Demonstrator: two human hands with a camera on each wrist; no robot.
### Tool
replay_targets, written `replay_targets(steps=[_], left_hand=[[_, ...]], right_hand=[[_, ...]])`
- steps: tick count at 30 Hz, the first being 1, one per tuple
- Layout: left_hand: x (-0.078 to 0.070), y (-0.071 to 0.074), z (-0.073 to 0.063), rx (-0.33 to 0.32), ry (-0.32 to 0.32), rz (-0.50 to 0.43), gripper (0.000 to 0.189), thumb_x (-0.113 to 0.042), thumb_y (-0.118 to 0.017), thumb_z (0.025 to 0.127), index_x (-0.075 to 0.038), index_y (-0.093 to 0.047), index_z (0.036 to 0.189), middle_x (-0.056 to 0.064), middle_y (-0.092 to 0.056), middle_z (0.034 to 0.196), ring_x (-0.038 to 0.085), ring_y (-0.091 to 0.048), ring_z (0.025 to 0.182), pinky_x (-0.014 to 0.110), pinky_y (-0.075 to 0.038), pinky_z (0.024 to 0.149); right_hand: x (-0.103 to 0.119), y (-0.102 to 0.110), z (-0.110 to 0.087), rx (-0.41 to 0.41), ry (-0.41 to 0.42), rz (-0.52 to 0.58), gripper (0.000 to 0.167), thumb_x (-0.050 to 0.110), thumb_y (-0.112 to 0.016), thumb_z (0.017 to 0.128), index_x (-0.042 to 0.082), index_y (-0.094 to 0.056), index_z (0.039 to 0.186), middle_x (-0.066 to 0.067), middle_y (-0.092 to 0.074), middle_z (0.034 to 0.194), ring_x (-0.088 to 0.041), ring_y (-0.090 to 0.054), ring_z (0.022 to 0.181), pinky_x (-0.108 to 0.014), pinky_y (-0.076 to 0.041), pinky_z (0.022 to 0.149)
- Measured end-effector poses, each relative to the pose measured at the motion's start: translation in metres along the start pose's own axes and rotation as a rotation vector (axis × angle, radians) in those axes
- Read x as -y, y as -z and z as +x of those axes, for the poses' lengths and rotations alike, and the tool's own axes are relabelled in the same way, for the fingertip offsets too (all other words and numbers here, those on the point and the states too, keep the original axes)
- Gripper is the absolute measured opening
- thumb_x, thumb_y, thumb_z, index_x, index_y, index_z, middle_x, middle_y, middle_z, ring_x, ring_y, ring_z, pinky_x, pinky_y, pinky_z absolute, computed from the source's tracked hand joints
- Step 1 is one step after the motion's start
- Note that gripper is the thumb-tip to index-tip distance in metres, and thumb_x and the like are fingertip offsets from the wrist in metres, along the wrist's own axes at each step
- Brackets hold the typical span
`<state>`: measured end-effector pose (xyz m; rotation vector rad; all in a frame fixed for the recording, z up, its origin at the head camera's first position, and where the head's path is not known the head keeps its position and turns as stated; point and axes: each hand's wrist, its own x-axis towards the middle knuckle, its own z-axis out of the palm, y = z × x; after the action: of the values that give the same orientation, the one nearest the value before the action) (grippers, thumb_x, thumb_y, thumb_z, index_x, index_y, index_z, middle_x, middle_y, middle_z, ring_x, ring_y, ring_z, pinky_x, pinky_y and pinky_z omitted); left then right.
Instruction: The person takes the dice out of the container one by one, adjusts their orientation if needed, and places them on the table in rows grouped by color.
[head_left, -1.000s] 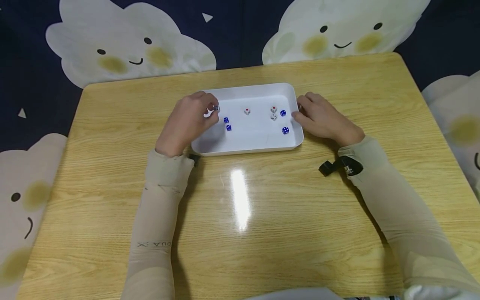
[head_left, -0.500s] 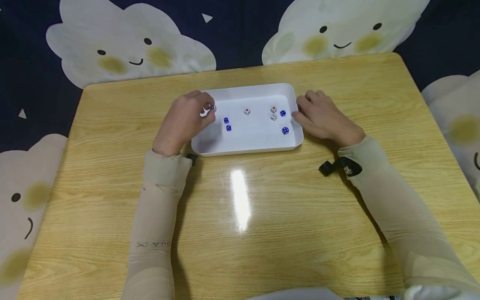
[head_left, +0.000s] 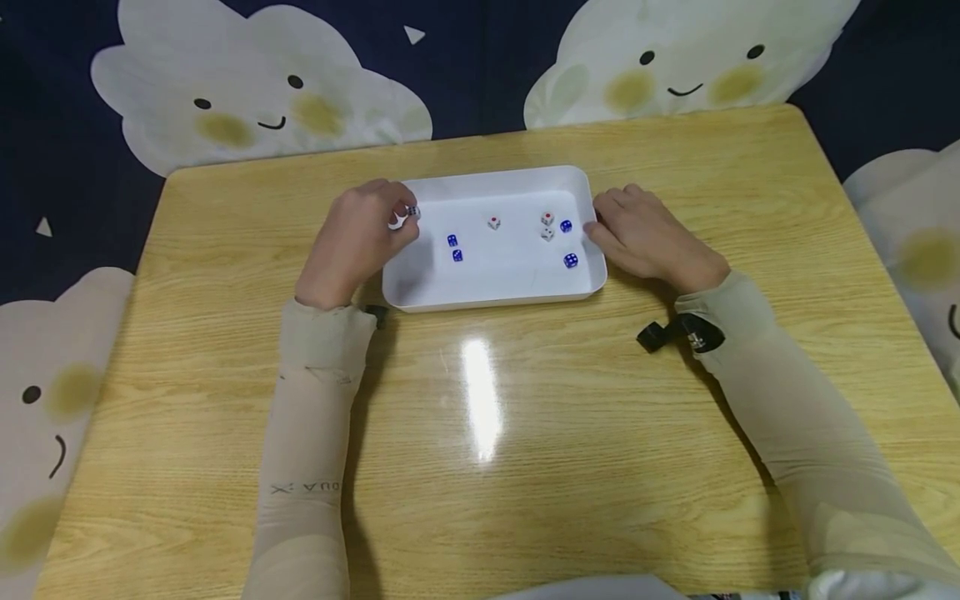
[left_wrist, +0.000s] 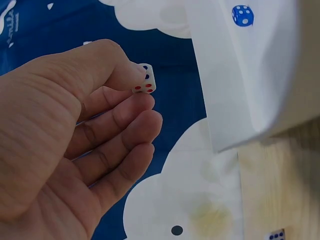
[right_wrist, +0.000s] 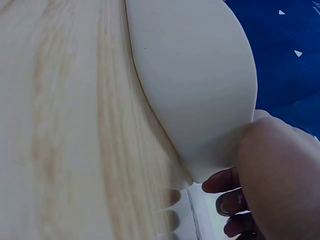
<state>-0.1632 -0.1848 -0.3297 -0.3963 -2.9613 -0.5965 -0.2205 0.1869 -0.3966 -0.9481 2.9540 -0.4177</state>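
Observation:
Between thumb and index finger, my left hand (head_left: 352,237) pinches a white die (left_wrist: 145,79) with red and blue pips. It hovers at the left end of a white tray (head_left: 510,283); the other fingers are loosely bent. Inside the tray lie several blue dice (head_left: 452,240), two at the left and two at the right. White dice with a red pip (head_left: 493,222) lie in the middle and toward the right. My right hand (head_left: 648,233) holds the tray's right end, its thumb at the rim and its fingers curled by the outer wall (right_wrist: 200,90).
The tray stands on a wooden table (head_left: 525,467) near its back edge. Another die (left_wrist: 277,235) shows on the wood in the left wrist view. A dark cloth with smiling clouds (head_left: 480,67) hangs behind. A black wrist camera (head_left: 652,337) sits by the right cuff.
My left hand has moved left with the white die, from above the tray's inside to its left rim. The right hand, the tray and the dice in it stay put.

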Motion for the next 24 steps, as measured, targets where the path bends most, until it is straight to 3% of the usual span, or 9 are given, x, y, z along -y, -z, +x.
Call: replay_targets(steps=[13, 20, 24], left_hand=[[0.022, 0.003, -0.001, -0.036, 0.06, -0.017, 0.023, -0.01, -0.062, 0.097, 0.004, -0.071, 0.112, 0.02, -0.072, 0.105, 0.031, -0.067, 0.094, 0.044, -0.058, 0.087], [0.035, 0.001, -0.002, -0.063, 0.062, -0.025, 0.023, -0.007, -0.059, 0.096, 0.006, -0.071, 0.111, 0.022, -0.072, 0.104, 0.033, -0.067, 0.093, 0.046, -0.057, 0.087], [0.042, -0.001, -0.003, -0.071, 0.093, -0.043, 0.024, -0.009, -0.059, 0.097, 0.004, -0.071, 0.112, 0.021, -0.073, 0.105, 0.034, -0.068, 0.094, 0.045, -0.057, 0.086]], right_hand=[[-0.002, 0.0, 0.001, 0.055, -0.046, 0.029, 0.044, 0.034, -0.033, 0.108, -0.003, -0.056, 0.112, -0.019, -0.057, 0.104, -0.035, -0.047, 0.096, -0.047, -0.039, 0.085], [-0.002, 0.0, 0.001, 0.03, -0.033, 0.019, 0.044, 0.033, -0.035, 0.107, -0.005, -0.058, 0.111, -0.021, -0.058, 0.107, -0.036, -0.046, 0.096, -0.047, -0.039, 0.086], [-0.001, -0.001, 0.001, 0.007, -0.009, 0.016, 0.043, 0.031, -0.037, 0.107, -0.006, -0.059, 0.11, -0.022, -0.06, 0.107, -0.036, -0.046, 0.096, -0.047, -0.039, 0.085]])
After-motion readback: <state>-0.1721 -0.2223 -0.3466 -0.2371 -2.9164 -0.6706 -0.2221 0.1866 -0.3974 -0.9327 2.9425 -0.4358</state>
